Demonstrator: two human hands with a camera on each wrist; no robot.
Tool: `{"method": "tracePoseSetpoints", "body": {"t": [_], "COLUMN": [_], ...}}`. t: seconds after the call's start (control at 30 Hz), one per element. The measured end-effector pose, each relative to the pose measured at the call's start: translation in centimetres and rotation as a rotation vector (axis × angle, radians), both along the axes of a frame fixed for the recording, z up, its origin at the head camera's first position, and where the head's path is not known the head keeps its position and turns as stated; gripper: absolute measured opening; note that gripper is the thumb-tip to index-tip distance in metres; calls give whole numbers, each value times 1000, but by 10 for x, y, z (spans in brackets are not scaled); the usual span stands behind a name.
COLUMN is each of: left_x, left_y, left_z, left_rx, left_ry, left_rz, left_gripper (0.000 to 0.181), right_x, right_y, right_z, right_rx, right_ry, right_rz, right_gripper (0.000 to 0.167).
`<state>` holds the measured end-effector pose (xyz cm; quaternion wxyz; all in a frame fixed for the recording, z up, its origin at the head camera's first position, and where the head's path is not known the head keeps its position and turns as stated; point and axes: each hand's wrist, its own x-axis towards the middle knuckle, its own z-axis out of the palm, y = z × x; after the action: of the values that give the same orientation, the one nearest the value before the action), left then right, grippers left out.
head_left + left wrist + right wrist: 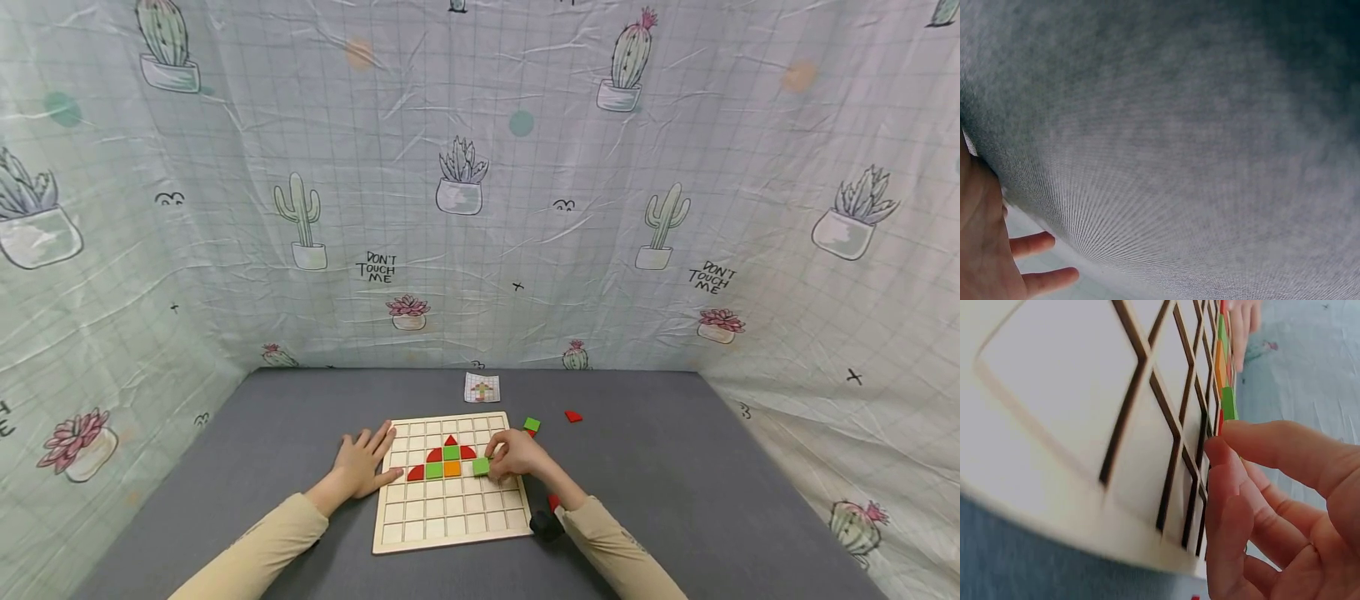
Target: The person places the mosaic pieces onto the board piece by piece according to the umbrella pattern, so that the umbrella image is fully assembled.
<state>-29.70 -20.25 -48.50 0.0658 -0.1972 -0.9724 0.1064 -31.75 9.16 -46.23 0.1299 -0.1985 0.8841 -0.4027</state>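
Spread fingers of my left hand (358, 462) rest at the left edge of a wooden grid board (420, 535). My right hand (519, 454) pinches a green square tile (481, 467) just above or on the board, right of an orange square tile (452, 468); whether the tile touches the board I cannot tell. In the right wrist view, thumb and index finger of the right hand (1285, 494) meet at the green tile (1229, 403). Also on the board are a red triangle tile (451, 440), red quarter-round tiles (416, 473) and other green squares (434, 471).
Behind the board lies a small pattern card (482, 388). Loose pieces lie to the right: a green tile (532, 424), a red piece (573, 416), and another red piece (553, 502) partly under the right forearm. A black object (547, 526) is at the right wrist.
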Motion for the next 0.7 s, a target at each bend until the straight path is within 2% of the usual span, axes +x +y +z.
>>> {"method": "tracePoseSetpoints", "body": {"t": [0.27, 0.47, 0.7], "left_x": [0, 0, 1], "left_y": [0, -1, -1], "left_z": [-1, -1, 1], "left_rx": [1, 0, -26], "left_ry": [-8, -2, 11], "left_rz": [13, 8, -8], "left_gripper": [71, 70, 71], "right_x": [3, 5, 5], "right_y": [-16, -21, -21], "right_z": [2, 2, 0], "right_rx": [13, 46, 36], "right_ry": [48, 118, 125], "right_rz": [-26, -28, -41], "right_gripper": [18, 18, 20]}}
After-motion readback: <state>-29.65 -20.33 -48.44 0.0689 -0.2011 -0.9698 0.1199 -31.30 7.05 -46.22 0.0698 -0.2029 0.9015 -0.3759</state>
